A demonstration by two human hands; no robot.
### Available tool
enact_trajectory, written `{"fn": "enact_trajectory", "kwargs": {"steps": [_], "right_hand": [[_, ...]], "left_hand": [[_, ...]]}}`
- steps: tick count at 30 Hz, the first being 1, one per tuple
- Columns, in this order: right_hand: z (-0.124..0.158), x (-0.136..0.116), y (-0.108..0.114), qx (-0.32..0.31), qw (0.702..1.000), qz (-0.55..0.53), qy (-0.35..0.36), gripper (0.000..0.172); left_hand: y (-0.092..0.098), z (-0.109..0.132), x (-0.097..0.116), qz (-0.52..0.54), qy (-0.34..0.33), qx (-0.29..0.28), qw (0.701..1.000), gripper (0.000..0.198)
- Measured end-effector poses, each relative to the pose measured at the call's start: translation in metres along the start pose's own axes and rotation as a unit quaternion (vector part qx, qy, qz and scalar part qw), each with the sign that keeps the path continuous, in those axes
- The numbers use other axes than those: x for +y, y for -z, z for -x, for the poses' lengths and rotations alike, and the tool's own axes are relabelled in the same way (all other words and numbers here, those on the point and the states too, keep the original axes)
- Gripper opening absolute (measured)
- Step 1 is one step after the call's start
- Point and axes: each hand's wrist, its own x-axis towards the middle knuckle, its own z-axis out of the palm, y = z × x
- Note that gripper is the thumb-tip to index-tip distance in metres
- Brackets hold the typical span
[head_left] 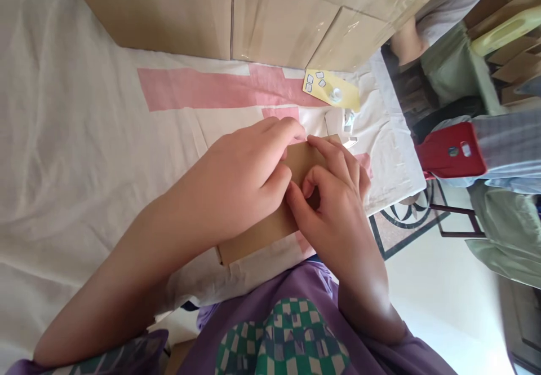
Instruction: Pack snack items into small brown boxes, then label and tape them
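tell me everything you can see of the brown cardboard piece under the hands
The brown cardboard piece looks plain and matte, with straight edges and a corner at its lower left. It lies slanted on the pale cloth, near the table edge closest to the person. The left hand and right hand cover much of it and appear to touch its upper part, so whether it is flat or folded is unclear.

A packing workroom is being suggested by taped cardboard boxes (pixel 279 25) being supported on a cloth-covered table (pixel 63 138), a red chair (pixel 448 152) being kept nearby.
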Motion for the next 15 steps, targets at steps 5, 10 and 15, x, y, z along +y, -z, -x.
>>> {"fn": "enact_trajectory", "kwargs": {"steps": [5, 10, 15], "right_hand": [[0.009, 0.012, 0.004, 0.045, 0.999, -0.009, 0.016, 0.020], [0.030, 0.027, 0.011, 0.060, 0.994, -0.022, 0.094, 0.030], [0.034, 0.024, 0.006, 0.008, 0.990, 0.073, 0.121, 0.050]], "left_hand": [[0.001, 0.001, 0.000, 0.001, -0.004, 0.010, 1.000, 0.039], [-0.002, 0.001, 0.000, -0.014, -0.020, 0.019, 1.000, 0.038], [-0.005, 0.000, 0.002, -0.041, -0.032, 0.021, 0.998, 0.037]]}}
